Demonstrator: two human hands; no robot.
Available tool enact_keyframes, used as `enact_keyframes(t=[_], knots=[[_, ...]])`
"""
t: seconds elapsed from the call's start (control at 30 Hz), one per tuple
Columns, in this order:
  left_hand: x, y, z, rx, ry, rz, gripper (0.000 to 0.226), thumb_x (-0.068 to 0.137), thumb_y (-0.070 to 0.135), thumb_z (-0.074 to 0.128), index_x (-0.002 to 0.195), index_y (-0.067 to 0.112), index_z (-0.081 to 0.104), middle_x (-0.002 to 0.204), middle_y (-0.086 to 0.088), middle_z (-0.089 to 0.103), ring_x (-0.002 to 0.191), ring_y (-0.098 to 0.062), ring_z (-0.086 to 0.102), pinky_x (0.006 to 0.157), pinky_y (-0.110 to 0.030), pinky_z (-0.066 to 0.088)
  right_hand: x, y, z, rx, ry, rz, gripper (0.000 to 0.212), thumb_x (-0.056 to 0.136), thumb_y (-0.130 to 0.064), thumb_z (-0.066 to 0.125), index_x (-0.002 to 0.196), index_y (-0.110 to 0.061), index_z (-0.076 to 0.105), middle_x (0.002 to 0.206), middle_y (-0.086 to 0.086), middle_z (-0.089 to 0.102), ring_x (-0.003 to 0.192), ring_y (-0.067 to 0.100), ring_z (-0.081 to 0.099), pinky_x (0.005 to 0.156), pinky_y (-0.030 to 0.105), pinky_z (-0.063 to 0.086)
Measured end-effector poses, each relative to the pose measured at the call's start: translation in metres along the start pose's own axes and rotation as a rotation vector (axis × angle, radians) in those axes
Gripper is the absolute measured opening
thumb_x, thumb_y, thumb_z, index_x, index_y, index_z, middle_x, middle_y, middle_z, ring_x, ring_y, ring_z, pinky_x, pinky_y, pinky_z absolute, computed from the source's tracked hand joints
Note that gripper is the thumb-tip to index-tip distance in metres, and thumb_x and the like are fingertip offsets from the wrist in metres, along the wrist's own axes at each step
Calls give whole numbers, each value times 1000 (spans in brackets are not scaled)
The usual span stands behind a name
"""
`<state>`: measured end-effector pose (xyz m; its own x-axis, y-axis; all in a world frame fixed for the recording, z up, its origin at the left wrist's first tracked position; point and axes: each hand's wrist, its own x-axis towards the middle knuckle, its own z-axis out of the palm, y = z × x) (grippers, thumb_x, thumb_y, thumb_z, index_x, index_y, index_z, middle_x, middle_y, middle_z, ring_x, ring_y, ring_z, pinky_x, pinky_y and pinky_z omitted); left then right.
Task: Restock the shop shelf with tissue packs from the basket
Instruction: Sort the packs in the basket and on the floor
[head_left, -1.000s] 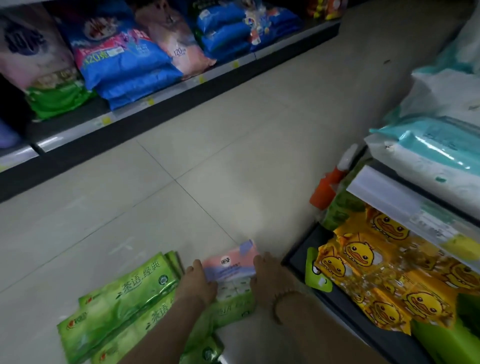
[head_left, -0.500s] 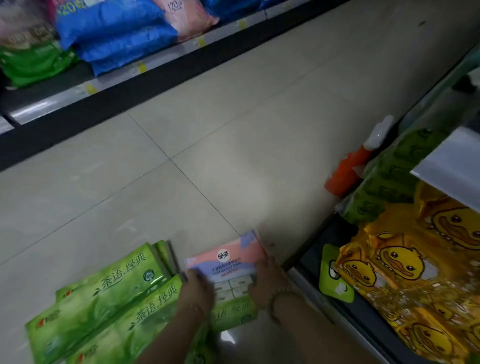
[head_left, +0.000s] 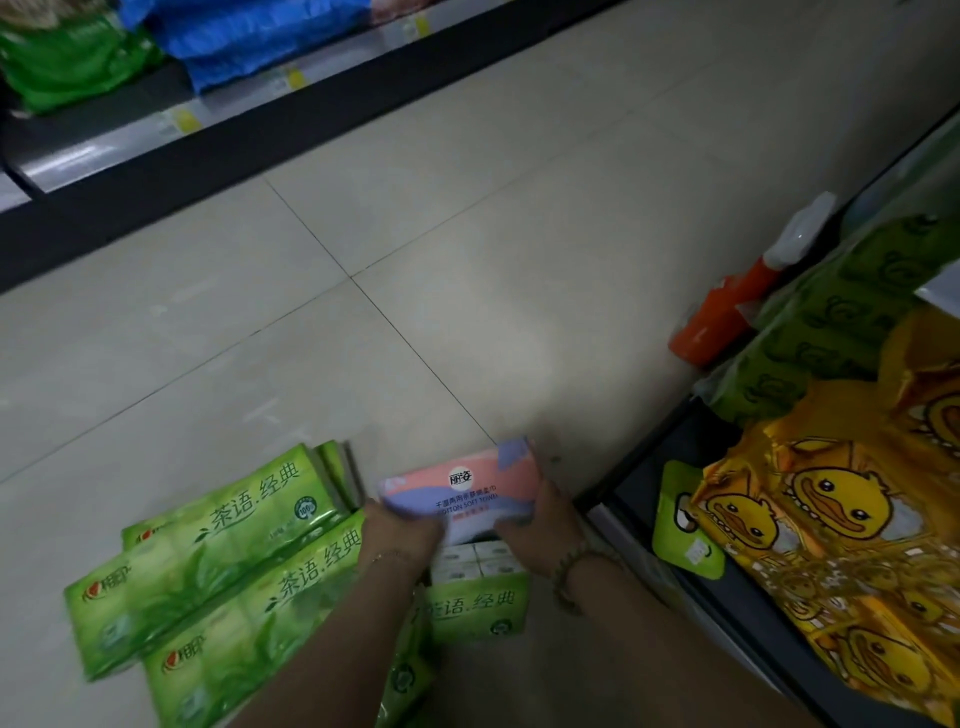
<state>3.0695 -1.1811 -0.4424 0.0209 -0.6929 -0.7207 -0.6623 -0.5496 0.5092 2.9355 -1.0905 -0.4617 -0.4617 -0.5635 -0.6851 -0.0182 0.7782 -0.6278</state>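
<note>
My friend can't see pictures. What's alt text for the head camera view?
A left hand and right hand grip a pink-and-purple tissue pack over green tissue packs on the floor. Yellow duck packs sit on a shelf at right.

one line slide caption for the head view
Left hand and right hand grip a pink tissue pack beside green tissue packs on the floor, near a shelf of duck packs.
</note>
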Motion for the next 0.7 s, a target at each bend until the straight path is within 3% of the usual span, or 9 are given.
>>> enact_keyframes(t=[0.07,0.13,0.23,0.33,0.4,0.53,0.7], knots=[[-3,1,3,-14,46,21,69,50,48,72,109,14,61,106,-10,67,91,-30,65,85,-40,56,-11,-6,-4,-19,21,-3,97,63,-34,74,145,-21,25,137,5,40,115,25,52,95,32,46],[-9,8,7,18,104,18,88,44,61,67,120,18,60,117,-12,62,104,-35,60,94,-43,50,-17,-9,-9,4,63,-24,93,69,-32,79,146,-20,28,134,5,38,114,20,50,89,21,41],[-23,24,10,67,179,42,81,67,53,74,134,16,48,130,-17,49,118,-40,47,102,-42,37,-30,-16,-18,73,98,-54,73,75,-21,79,137,-12,41,116,0,44,102,11,48,77,14,40],[-36,38,2,25,301,76,75,77,45,71,141,21,39,140,-14,39,126,-41,37,100,-47,34,-38,-27,-21,171,115,-87,53,72,-14,80,120,-11,58,105,-3,61,99,13,62,59,3,43],[-46,48,-9,-4,349,102,74,77,45,70,141,24,38,143,-12,36,127,-44,35,100,-51,33,-44,-37,-19,209,131,-98,52,66,-19,84,113,-13,63,103,-3,67,91,9,65,58,5,46],[-58,64,-35,-121,366,186,68,77,42,71,136,19,43,138,-16,37,120,-41,44,98,-48,36,-62,-72,-25,229,179,-153,80,38,-53,78,109,-17,65,108,6,64,89,13,66,69,22,54],[-90,85,-66,-343,343,314,58,78,34,75,123,11,47,125,-23,42,105,-38,50,88,-39,42,-94,-118,-52,167,268,-284,75,44,-54,69,108,-15,67,110,15,59,83,11,65,75,17,51]])
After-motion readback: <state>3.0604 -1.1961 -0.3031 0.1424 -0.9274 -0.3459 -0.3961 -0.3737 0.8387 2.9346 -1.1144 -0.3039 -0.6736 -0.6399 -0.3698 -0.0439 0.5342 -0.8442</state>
